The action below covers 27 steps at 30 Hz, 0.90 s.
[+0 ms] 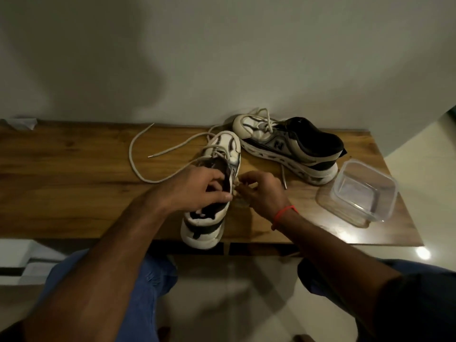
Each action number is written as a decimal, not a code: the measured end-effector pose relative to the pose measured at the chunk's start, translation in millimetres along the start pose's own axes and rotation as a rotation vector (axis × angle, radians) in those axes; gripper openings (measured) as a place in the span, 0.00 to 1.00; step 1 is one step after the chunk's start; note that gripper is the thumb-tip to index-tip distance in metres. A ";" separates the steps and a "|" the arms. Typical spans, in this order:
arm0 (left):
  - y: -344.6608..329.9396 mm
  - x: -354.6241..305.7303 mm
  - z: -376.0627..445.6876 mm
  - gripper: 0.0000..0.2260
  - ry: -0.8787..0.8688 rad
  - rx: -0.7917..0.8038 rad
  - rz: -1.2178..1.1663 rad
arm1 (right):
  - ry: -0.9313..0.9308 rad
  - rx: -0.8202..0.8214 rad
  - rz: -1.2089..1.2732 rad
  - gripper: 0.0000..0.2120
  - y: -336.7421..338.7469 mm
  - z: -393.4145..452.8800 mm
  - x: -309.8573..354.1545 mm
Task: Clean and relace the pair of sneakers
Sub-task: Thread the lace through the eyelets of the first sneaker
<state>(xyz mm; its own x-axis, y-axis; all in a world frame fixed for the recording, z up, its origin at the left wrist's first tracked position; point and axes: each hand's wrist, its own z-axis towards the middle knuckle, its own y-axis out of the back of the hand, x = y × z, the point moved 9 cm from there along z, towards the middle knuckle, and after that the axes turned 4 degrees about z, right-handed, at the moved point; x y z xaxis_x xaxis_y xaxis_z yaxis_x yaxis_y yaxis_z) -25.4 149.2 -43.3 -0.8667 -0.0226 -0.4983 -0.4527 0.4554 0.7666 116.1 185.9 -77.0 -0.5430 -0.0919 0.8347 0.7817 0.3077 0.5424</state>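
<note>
A white and black sneaker (209, 218) stands on the wooden table (74, 174), toe away from me, heel over the front edge. My left hand (197, 187) grips its upper edge near the eyelets. Beside the shoe's right flank, my right hand (262, 191) pinches the cream lace close to the eyelets. That lace (138, 166) trails in a long loop to the left across the table. The second sneaker (291, 146) lies at the back right, side on, with its lace loose over the toe.
A clear plastic container (362, 191) stands at the table's right end, close to the second sneaker's heel. A wall runs directly behind the table. My knees in blue trousers (148, 280) are under the front edge. A pale crumpled object (21, 123) sits at the far left.
</note>
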 end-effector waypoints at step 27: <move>42.1 -34.5 -32.7 0.13 -0.142 -0.379 -0.974 | 0.085 -0.378 0.959 0.14 106.6 4.5 36.4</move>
<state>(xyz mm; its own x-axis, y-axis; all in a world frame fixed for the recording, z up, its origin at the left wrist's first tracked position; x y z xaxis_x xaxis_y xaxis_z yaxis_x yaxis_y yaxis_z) -21.4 140.1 19.4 -0.0717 -0.1133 -0.9910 -0.9972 -0.0121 0.0735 178.3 219.7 10.8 0.3711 -0.0362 0.9279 0.9277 -0.0294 -0.3721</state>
